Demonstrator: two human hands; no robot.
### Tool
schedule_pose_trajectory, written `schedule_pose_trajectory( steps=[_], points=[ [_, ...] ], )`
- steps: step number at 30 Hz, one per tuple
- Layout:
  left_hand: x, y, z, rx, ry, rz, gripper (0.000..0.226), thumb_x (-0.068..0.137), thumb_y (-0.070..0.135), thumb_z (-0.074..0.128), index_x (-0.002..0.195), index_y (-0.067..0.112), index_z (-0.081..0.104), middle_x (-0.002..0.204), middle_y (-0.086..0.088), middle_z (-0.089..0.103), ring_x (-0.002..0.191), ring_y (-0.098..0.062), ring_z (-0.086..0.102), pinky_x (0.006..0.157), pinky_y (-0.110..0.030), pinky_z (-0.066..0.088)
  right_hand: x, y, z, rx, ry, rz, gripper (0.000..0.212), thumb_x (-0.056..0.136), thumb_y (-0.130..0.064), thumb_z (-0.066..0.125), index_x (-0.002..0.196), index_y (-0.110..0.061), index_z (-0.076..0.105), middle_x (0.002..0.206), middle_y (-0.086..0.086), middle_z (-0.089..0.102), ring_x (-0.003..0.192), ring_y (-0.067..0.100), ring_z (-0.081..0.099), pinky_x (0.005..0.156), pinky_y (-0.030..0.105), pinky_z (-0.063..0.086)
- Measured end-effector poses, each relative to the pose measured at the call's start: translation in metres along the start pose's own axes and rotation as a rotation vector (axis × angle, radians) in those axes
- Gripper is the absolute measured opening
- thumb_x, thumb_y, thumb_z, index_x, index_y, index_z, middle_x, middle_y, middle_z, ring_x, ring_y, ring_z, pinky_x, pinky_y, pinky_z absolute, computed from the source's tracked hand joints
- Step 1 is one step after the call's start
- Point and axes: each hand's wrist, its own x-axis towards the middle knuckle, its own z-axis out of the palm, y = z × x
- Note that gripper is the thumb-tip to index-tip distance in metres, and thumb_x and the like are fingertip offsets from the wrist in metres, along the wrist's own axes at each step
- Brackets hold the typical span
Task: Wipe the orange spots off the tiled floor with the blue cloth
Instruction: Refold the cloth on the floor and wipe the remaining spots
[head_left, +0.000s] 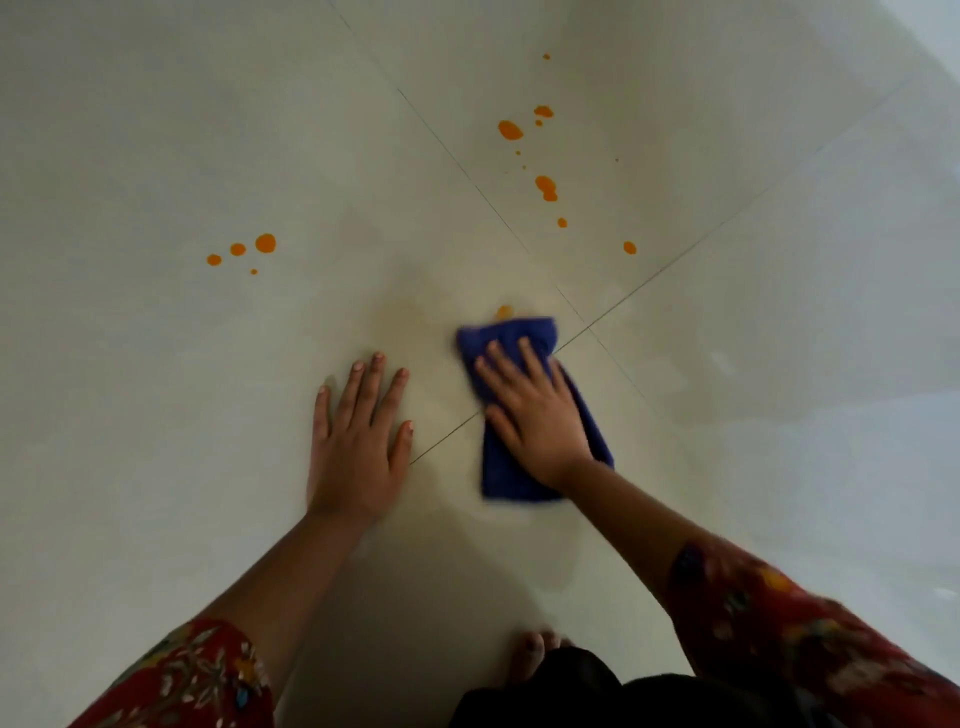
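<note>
head view, near to far: bare toes (535, 652); patterned red sleeves (779, 618); left hand (358, 441) flat and spread on the tiled floor (156, 415), grasping nothing; right hand (535, 410) pressed flat on the blue cloth (506, 478), fingers extended; one orange spot (504, 312) touching the cloth's far edge; small cluster (247, 252) far left; larger scatter (545, 187) beyond.

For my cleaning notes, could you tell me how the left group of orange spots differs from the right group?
The left group is a few round drops in a short row; the right group holds many more spots, some merged into blotches, strung out in a long trail. The left group lies on the tile beyond the left hand; the right group lies across the grout line, beyond the cloth. Both are unwiped.
</note>
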Motion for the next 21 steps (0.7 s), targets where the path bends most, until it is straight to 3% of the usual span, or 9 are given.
schedule_pose_trajectory(
  steps=[2, 5, 7, 9, 11, 13, 15, 17, 21],
  points=[
    [0.0, -0.001, 0.001, -0.01, 0.003, -0.008, 0.058, 0.096, 0.037, 0.031, 0.152, 0.023, 0.025, 0.162, -0.003, 0.014, 0.149, -0.021, 0.013, 0.118, -0.049, 0.013, -0.028, 0.015, 0.003, -0.033, -0.011, -0.021, 0.054, 0.099, -0.053, 0.025, 0.152, -0.044, 0.013, 0.16, -0.018, 0.008, 0.15, 0.025, -0.005, 0.116, 0.061, -0.005],
    [-0.001, 0.0, 0.003, -0.017, -0.001, -0.019, 0.058, 0.095, 0.036, 0.034, 0.152, 0.024, 0.026, 0.162, -0.002, 0.014, 0.149, -0.02, 0.012, 0.119, -0.049, 0.013, -0.007, 0.067, -0.011, 0.016, 0.075, 0.503, 0.054, 0.097, -0.059, 0.021, 0.149, -0.051, 0.009, 0.159, -0.023, 0.001, 0.149, 0.027, -0.013, 0.109, 0.071, -0.004],
    [-0.001, 0.001, 0.005, -0.015, 0.01, -0.017, 0.059, 0.095, 0.036, 0.035, 0.152, 0.024, 0.027, 0.162, -0.001, 0.014, 0.149, -0.02, 0.012, 0.119, -0.049, 0.013, 0.034, 0.073, -0.021, 0.035, 0.086, 0.635, 0.055, 0.098, -0.058, 0.019, 0.151, -0.048, 0.004, 0.161, -0.02, -0.003, 0.148, 0.03, -0.014, 0.112, 0.068, -0.001],
    [0.0, 0.001, 0.005, -0.029, 0.018, -0.014, 0.059, 0.095, 0.035, 0.035, 0.152, 0.023, 0.027, 0.162, -0.001, 0.016, 0.149, -0.019, 0.014, 0.119, -0.048, 0.013, 0.071, 0.044, -0.024, 0.03, 0.098, 0.524, 0.057, 0.099, -0.054, 0.02, 0.153, -0.042, 0.006, 0.163, -0.015, 0.001, 0.149, 0.032, -0.008, 0.115, 0.062, 0.007],
    [0.0, 0.0, 0.005, -0.059, 0.047, -0.015, 0.059, 0.095, 0.034, 0.033, 0.152, 0.019, 0.027, 0.16, 0.0, 0.02, 0.147, -0.018, 0.019, 0.119, -0.047, 0.015, 0.079, -0.002, -0.015, 0.003, 0.097, 0.256, 0.058, 0.098, -0.05, 0.021, 0.153, -0.034, 0.016, 0.162, -0.009, 0.012, 0.149, 0.034, 0.005, 0.115, 0.057, 0.019],
    [-0.001, -0.001, 0.004, -0.104, 0.067, -0.021, 0.059, 0.096, 0.031, 0.032, 0.151, 0.014, 0.027, 0.16, -0.002, 0.022, 0.147, -0.017, 0.022, 0.119, -0.045, 0.016, 0.048, -0.035, 0.0, -0.05, 0.018, -0.08, 0.056, 0.1, -0.047, 0.023, 0.154, -0.032, 0.018, 0.162, -0.008, 0.015, 0.15, 0.03, 0.007, 0.119, 0.052, 0.014],
    [-0.002, -0.002, 0.003, -0.141, 0.087, -0.04, 0.059, 0.096, 0.029, 0.032, 0.152, 0.011, 0.026, 0.16, -0.002, 0.023, 0.147, -0.017, 0.021, 0.119, -0.042, 0.017, 0.016, -0.024, 0.003, -0.069, -0.031, -0.249, 0.054, 0.101, -0.046, 0.024, 0.154, -0.035, 0.013, 0.162, -0.011, 0.012, 0.15, 0.024, 0.002, 0.12, 0.044, 0.004],
    [-0.002, -0.001, 0.002, -0.157, 0.101, -0.052, 0.058, 0.097, 0.028, 0.032, 0.152, 0.011, 0.025, 0.16, -0.002, 0.022, 0.147, -0.017, 0.02, 0.119, -0.04, 0.017, 0.022, 0.01, -0.003, -0.075, 0.034, -0.186, 0.054, 0.101, -0.046, 0.024, 0.153, -0.034, 0.016, 0.161, -0.01, 0.017, 0.15, 0.023, 0.006, 0.119, 0.047, 0.012],
    [-0.002, -0.001, 0.003, -0.162, 0.103, -0.053, 0.058, 0.097, 0.028, 0.032, 0.153, 0.012, 0.022, 0.16, -0.002, 0.021, 0.147, -0.016, 0.018, 0.119, -0.04, 0.018, 0.086, 0.016, -0.02, 0.013, 0.112, 0.291, 0.056, 0.102, -0.048, 0.02, 0.155, -0.033, 0.009, 0.163, -0.008, 0.006, 0.15, 0.027, -0.002, 0.119, 0.053, 0.012]
  ],
)
